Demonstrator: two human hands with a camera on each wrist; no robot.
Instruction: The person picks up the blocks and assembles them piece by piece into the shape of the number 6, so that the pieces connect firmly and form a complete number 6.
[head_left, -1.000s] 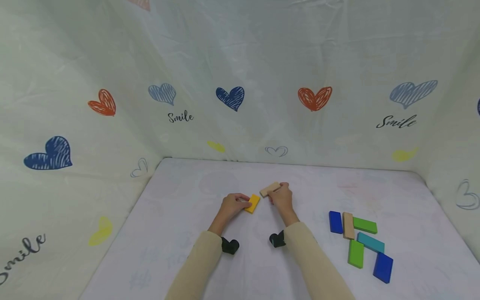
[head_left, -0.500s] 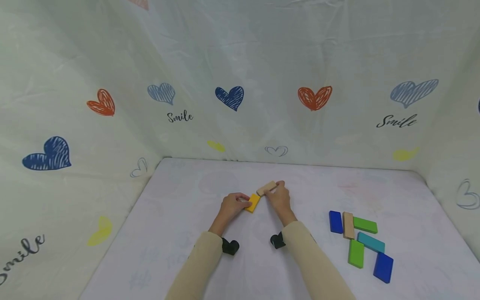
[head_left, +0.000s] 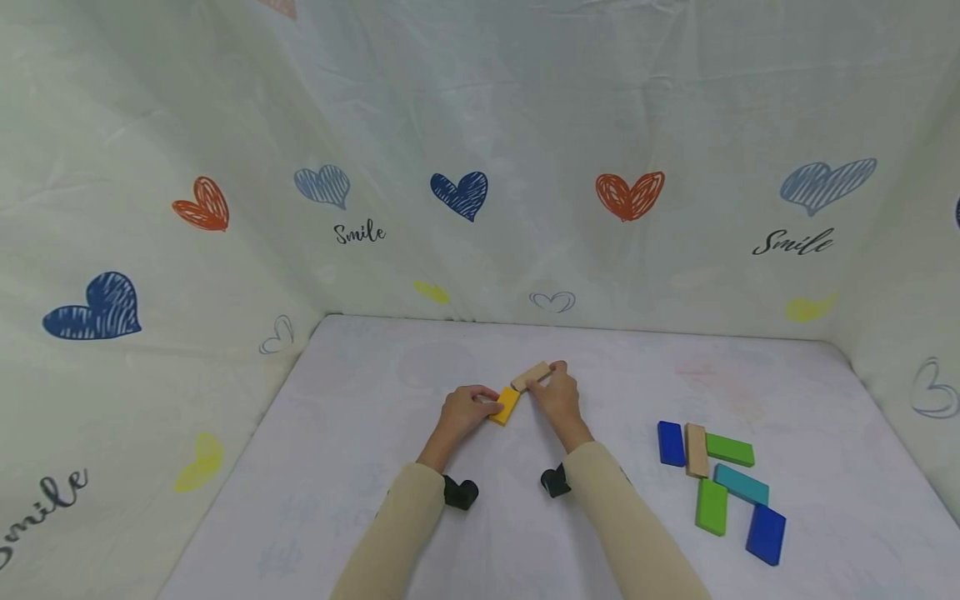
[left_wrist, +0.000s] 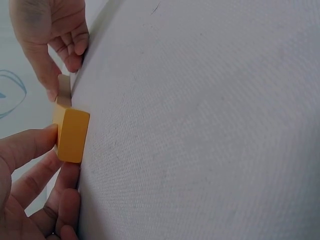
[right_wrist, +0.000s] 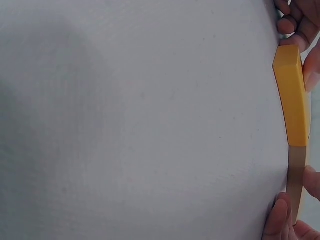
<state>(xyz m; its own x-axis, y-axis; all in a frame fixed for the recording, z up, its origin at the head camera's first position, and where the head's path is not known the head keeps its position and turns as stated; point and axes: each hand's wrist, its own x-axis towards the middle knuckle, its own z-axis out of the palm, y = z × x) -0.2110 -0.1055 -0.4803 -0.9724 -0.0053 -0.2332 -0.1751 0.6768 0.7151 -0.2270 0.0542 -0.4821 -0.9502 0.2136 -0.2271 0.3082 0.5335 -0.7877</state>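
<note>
A yellow rectangular block (head_left: 506, 406) lies flat near the middle of the table, pinched at its left side by the thumb and fingers of my left hand (head_left: 463, 414). Beyond it, a plain wooden block (head_left: 531, 376) lies slanted, and my right hand (head_left: 558, 396) holds it by its near side and far right end. The two blocks meet end to corner, forming a bend. From the left wrist view, the yellow block (left_wrist: 74, 135) stands in front and hides much of the wooden one. In the right wrist view, the wooden block (right_wrist: 296, 175) follows directly below the yellow block's end.
To the right, several blocks lie flat in a loose cluster: blue (head_left: 671, 443), plain wood (head_left: 696, 451), green (head_left: 731, 451), teal (head_left: 742, 484), another green (head_left: 711, 507) and another blue (head_left: 766, 535). A hanging cloth (head_left: 480, 125) with printed hearts encloses the table's back and sides.
My right hand has shifted the wooden block slightly left, closing the gap to the yellow block's far end. My left hand and the yellow block have stayed nearly in place.
</note>
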